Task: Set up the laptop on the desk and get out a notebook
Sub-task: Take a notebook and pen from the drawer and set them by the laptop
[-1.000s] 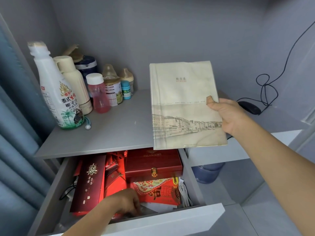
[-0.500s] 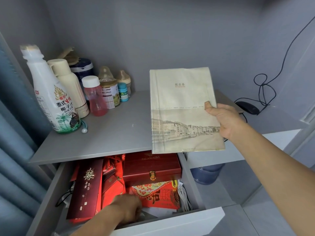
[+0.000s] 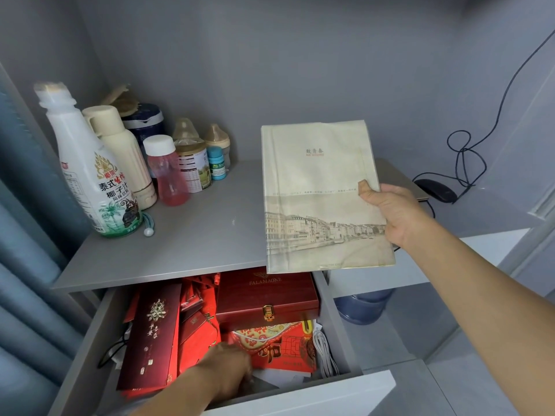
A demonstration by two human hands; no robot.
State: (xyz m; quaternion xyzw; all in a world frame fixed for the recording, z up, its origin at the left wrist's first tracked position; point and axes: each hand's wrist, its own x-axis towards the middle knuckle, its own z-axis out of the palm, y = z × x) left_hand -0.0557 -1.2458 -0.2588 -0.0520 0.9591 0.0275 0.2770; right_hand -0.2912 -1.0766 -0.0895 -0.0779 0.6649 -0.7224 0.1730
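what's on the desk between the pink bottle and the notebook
In the head view that stretch of the grey desk is bare between the pink bottle and the notebook, which the right hand holds up.

A tall white drink bottle (image 3: 90,166) stands at the shelf's (image 3: 204,229) left end. Just right of it stand a cream flask (image 3: 120,148) and a pink bottle (image 3: 168,172). Below it, the open drawer (image 3: 300,394) holds a dark red box (image 3: 264,298).

Notebook (image 3: 322,199) hides right hand's (image 3: 390,214) fingers.
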